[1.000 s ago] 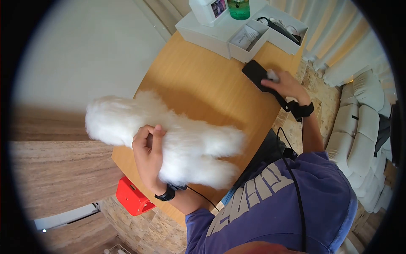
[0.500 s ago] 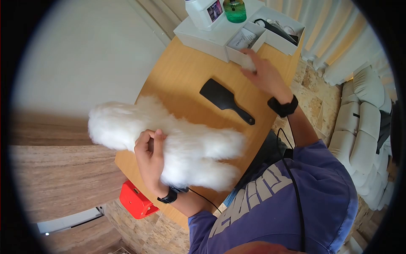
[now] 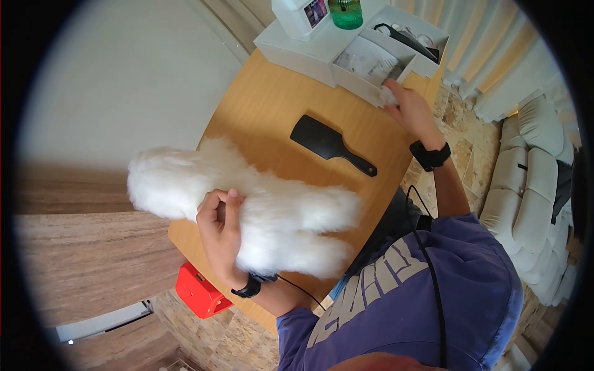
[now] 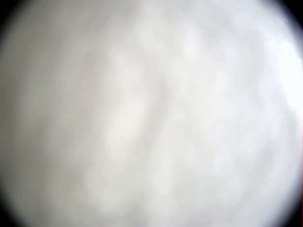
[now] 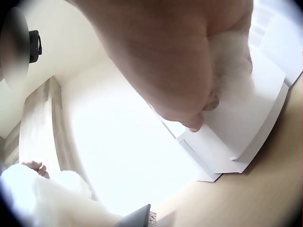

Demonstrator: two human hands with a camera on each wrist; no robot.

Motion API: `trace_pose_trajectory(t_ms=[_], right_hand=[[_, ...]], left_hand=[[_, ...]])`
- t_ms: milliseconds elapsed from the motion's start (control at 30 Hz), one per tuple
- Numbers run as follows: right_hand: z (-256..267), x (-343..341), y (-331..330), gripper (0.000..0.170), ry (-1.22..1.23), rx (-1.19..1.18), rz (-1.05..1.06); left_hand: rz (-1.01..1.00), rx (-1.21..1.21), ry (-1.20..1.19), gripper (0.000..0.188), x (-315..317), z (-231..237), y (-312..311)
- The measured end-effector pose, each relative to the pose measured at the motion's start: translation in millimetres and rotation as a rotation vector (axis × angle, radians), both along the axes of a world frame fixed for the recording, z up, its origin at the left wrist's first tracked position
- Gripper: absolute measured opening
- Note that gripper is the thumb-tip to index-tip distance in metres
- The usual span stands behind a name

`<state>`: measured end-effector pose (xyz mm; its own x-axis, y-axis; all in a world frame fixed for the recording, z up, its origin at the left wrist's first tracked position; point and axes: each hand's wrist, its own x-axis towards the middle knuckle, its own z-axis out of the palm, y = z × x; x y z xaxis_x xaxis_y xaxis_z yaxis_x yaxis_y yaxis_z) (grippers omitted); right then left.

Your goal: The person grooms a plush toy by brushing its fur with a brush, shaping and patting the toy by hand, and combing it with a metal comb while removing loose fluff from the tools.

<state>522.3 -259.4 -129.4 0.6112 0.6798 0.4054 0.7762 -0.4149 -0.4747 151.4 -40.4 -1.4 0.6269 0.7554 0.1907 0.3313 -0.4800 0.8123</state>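
A fluffy white toy dog (image 3: pixel 278 191) lies along the near left of the table. My left hand (image 3: pixel 219 232) grips its fur near the middle, fingertips sunk out of sight; the left wrist view is filled with blurred white. At the back right, my right hand (image 3: pixel 413 111) holds a tuft of white fur (image 3: pixel 388 96) in its curled fingers, right at the front corner of a pulled-out white drawer (image 3: pixel 352 86). In the right wrist view the tuft (image 5: pixel 232 61) shows in the palm. A black paddle brush (image 3: pixel 325 139) lies on the table between the hands.
The drawer belongs to a white box unit (image 3: pixel 291 52) carrying a white jug (image 3: pixel 300 18) and a green bottle (image 3: pixel 346 13). Beside it, an open compartment (image 3: pixel 440 43) holds a black-handled tool and cords. A red stool (image 3: pixel 199 290) stands below the table's left edge.
My right hand has put the brush down on the table and moved to the drawer, which now stands further out. The left hand keeps its grip on the toy dog.
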Motion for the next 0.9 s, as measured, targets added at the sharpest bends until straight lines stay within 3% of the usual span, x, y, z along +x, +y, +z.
trace_pose_trajectory(t_ms=[433,500,633,733,800,833,900], right_hand=[[18,-4,-43,0.03,0.034,-0.054,-0.037],[24,-7,-48,0.019,0.056,-0.096,-0.026],[39,0,-46,0.017,0.035,-0.15,0.028],[54,22,-31,0.021,0.179,-0.047,-0.001],[57,54,-16,0.04,-0.044,0.057,-0.19],[45,82,-8,0.04,-0.049,0.058,-0.193],[28,117,6,0.051,-0.141,-0.181,-0.155]], left_hand=[[-0.011,-0.011,0.012,0.027,-2,-2,3],[-0.008,-0.052,0.005,0.026,-2,-2,2],[-0.02,-0.028,-0.016,0.025,-2,-3,2],[-0.017,-0.01,-0.019,0.025,-2,-3,2],[-0.001,-0.034,0.001,0.026,-1,-1,0],[-0.004,-0.034,-0.004,0.026,-1,-2,1],[-0.032,0.007,-0.011,0.027,-2,-5,5]])
